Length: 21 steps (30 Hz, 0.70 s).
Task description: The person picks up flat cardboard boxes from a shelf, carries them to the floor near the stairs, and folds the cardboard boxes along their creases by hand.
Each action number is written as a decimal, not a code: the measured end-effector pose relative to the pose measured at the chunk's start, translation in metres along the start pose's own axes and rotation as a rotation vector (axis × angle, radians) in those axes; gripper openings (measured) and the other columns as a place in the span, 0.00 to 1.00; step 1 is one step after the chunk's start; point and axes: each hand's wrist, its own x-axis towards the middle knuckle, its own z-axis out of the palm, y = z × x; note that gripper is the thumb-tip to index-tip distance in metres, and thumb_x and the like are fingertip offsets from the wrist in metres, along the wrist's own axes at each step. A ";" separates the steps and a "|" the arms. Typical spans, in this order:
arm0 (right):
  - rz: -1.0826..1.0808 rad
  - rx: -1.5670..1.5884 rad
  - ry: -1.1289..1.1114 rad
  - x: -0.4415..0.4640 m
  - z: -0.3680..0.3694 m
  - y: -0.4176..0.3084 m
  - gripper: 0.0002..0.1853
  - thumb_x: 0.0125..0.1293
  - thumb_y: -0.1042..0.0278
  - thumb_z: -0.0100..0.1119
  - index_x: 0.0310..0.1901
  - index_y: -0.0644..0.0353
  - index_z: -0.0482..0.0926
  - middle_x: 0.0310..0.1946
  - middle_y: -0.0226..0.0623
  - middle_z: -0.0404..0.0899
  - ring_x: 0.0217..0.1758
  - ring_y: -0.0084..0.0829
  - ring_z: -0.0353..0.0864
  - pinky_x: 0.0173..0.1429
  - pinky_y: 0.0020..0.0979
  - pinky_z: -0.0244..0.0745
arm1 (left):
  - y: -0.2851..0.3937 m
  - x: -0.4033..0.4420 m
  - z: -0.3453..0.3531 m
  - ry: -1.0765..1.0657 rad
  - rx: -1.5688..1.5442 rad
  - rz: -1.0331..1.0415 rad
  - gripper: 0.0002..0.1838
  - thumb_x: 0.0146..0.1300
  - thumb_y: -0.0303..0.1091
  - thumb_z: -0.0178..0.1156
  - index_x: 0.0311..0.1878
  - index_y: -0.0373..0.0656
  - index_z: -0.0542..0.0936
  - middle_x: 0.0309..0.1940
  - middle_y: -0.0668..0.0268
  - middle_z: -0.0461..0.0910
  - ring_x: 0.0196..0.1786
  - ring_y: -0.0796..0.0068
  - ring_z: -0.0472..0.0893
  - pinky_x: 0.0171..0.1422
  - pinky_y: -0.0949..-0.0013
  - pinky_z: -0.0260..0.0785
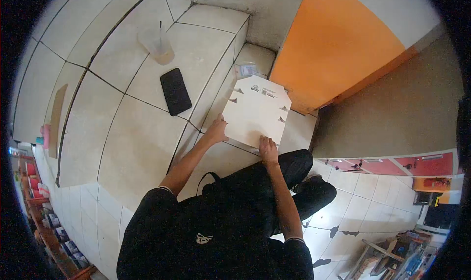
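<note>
In front of me is a white cardboard box (pixel 256 111) with cut corners, dark slots along both sides and small black print near its far edge. My left hand (pixel 217 130) grips its near left corner, the thumb lying along the side. At the near edge, toward the right, my right hand (pixel 268 149) has its fingers curled over the cardboard. The underside of the box and the parts of the fingers beneath it are hidden.
On the tiled ledge (pixel 135 128) to the left lie a black phone (pixel 175 91) and a clear plastic cup (pixel 159 49) with a straw. A small clear packet (pixel 248 70) sits beyond the box. An orange panel (pixel 338 44) stands at the right.
</note>
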 end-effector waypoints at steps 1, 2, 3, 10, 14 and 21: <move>0.014 0.026 -0.049 0.002 0.000 0.001 0.18 0.57 0.73 0.52 0.51 0.64 0.72 0.40 0.41 0.75 0.48 0.37 0.77 0.50 0.33 0.75 | 0.001 -0.002 0.000 0.022 0.041 -0.001 0.34 0.32 0.35 0.75 0.45 0.26 0.77 0.56 0.41 0.64 0.56 0.46 0.71 0.63 0.56 0.68; 0.006 0.030 -0.046 0.001 0.002 0.000 0.18 0.57 0.73 0.52 0.51 0.64 0.72 0.40 0.41 0.75 0.48 0.37 0.77 0.50 0.33 0.75 | -0.001 -0.002 0.006 0.026 0.043 -0.009 0.34 0.32 0.35 0.75 0.45 0.26 0.77 0.56 0.41 0.64 0.56 0.46 0.71 0.63 0.56 0.68; 0.045 0.100 -0.028 0.000 0.008 0.002 0.16 0.57 0.73 0.52 0.48 0.64 0.73 0.39 0.42 0.75 0.47 0.38 0.77 0.50 0.34 0.75 | -0.006 0.001 0.017 0.072 0.105 -0.016 0.34 0.33 0.38 0.76 0.44 0.27 0.77 0.53 0.44 0.66 0.54 0.48 0.71 0.61 0.55 0.68; 0.172 0.206 -0.384 0.009 0.018 0.009 0.20 0.60 0.56 0.57 0.46 0.64 0.77 0.39 0.48 0.80 0.46 0.46 0.78 0.53 0.42 0.72 | -0.029 0.054 0.138 0.500 0.302 0.264 0.10 0.63 0.33 0.48 0.42 0.39 0.74 0.37 0.54 0.77 0.41 0.58 0.78 0.54 0.48 0.69; -0.137 0.102 0.226 -0.003 0.119 0.054 0.22 0.49 0.53 0.66 0.40 0.62 0.77 0.39 0.50 0.76 0.44 0.51 0.76 0.50 0.46 0.73 | -0.006 0.054 0.116 0.221 0.459 0.148 0.11 0.60 0.31 0.51 0.40 0.34 0.78 0.40 0.58 0.78 0.47 0.60 0.79 0.56 0.58 0.74; -0.009 0.090 -0.104 0.021 0.022 0.017 0.15 0.51 0.57 0.62 0.31 0.62 0.76 0.27 0.41 0.76 0.35 0.45 0.79 0.37 0.42 0.74 | -0.023 0.082 0.127 0.325 -0.083 0.292 0.09 0.57 0.36 0.53 0.25 0.42 0.71 0.27 0.61 0.73 0.34 0.63 0.75 0.38 0.59 0.69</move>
